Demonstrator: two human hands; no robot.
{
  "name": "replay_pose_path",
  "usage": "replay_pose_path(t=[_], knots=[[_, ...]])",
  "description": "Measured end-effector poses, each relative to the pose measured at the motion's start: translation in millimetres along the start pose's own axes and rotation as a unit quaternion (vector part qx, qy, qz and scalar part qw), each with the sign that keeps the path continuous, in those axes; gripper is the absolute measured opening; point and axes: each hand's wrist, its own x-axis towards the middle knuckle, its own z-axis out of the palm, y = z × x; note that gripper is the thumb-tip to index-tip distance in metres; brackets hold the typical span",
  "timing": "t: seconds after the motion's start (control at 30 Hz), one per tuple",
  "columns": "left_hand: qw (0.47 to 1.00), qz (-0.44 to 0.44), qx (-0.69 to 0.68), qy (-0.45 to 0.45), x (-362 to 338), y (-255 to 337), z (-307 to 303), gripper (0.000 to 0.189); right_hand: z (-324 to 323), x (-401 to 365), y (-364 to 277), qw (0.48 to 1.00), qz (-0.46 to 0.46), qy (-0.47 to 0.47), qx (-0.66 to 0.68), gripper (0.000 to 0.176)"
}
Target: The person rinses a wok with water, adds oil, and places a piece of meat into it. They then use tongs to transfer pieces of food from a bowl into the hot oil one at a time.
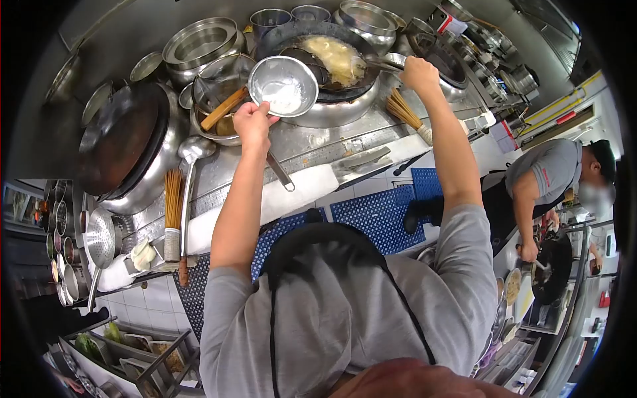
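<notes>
My left hand (253, 126) pinches the rim of a small steel bowl (259, 78), tipped so that its inside with white residue shows. Behind the bowl stands a large dark wok (285, 36) on a steel burner ring, with pale yellow pieces of food (334, 60) in bubbling oil. My right hand (421, 73) is closed around a metal handle (377, 61) that reaches to the wok's right rim; what lies at its far end is hidden. A bamboo wok brush (403, 107) lies below my right hand.
Left on the range are a second wok (123, 132), a ladle (192, 151), another bamboo brush (173, 199) and a perforated skimmer (101, 235). A wooden-handled strainer (224, 109) rests over a pot. At right a co-worker (547, 176) bends over another wok (552, 268).
</notes>
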Motion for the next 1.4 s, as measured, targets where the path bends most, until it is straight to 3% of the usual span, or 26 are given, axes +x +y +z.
replay_pose_path(t=[0.5,0.7,0.83,0.93,1.07,1.1,1.2,1.33,1.4], knots=[[0.999,-0.021,-0.050,0.008,-5.2,-4.3,3.5,0.026,13.1,28.4,23.4,0.992,0.073,-0.070,0.072,0.047],[0.997,-0.027,-0.066,0.001,-11.1,-0.3,1.2,0.026,16.1,29.5,15.4,0.991,0.084,-0.074,0.070,0.048],[0.998,-0.023,-0.057,0.008,-12.1,1.7,-1.5,0.026,-0.3,26.9,11.8,0.994,0.078,-0.051,0.055,0.042],[0.998,-0.014,-0.064,0.012,-9.2,-1.5,-5.5,0.027,-28.0,18.8,4.7,0.997,0.061,-0.006,0.050,0.047],[0.998,0.007,-0.055,0.010,2.8,-1.1,-13.6,0.023,-80.5,-16.1,-11.0,0.996,-0.038,0.044,0.070,0.046],[0.998,0.032,-0.046,0.020,0.2,4.8,-13.2,0.026,-93.6,-33.6,-16.6,0.987,-0.101,0.089,0.083,0.038],[0.997,0.067,-0.033,0.018,7.1,6.4,-16.0,0.026,-142.9,-83.3,-47.8,0.982,-0.165,0.043,0.081,0.033],[0.985,0.169,-0.022,-0.008,10.3,5.6,-12.8,0.026,-138.4,-105.0,-70.0,0.937,-0.314,0.148,0.031,0.021],[0.975,0.222,-0.012,-0.029,10.5,6.4,-9.9,0.026,-137.5,-109.8,-85.6,0.936,-0.320,0.145,-0.018,0.017]])
